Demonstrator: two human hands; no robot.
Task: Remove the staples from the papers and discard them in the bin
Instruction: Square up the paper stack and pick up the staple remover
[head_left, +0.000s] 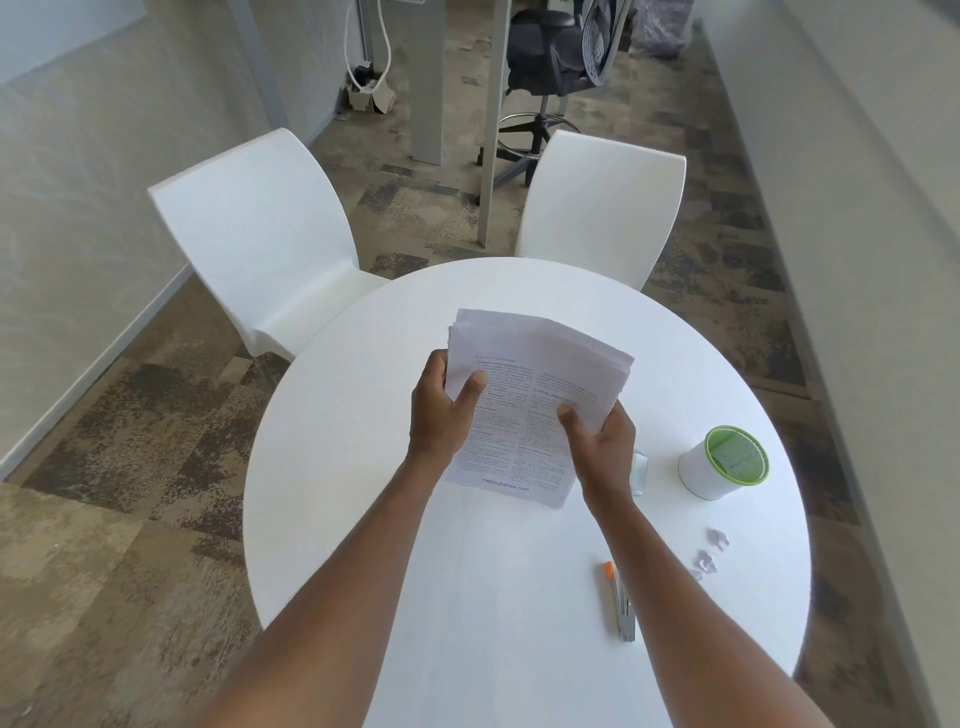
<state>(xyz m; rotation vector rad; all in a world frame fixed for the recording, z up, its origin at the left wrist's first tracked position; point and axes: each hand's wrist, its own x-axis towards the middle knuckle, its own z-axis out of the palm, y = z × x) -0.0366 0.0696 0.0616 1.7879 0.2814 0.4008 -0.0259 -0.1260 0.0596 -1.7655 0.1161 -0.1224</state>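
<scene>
A stack of printed papers (524, 405) is held above the middle of the round white table (363, 519). My left hand (441, 410) grips its left edge, thumb on the top sheet. My right hand (600, 447) grips its lower right edge, thumb on top too. A small white bin with a green rim (722, 470) stands on the table to the right of the papers. A grey stapler with an orange tip (621, 603) lies near the table's right front. I see no staple in the papers from here.
Small torn paper scraps (709, 553) lie near the table's right edge. A small clear object (640, 473) sits just right of my right hand. Two white chairs (260, 249) (602, 208) stand beyond the table, and a black office chair (545, 57) farther back.
</scene>
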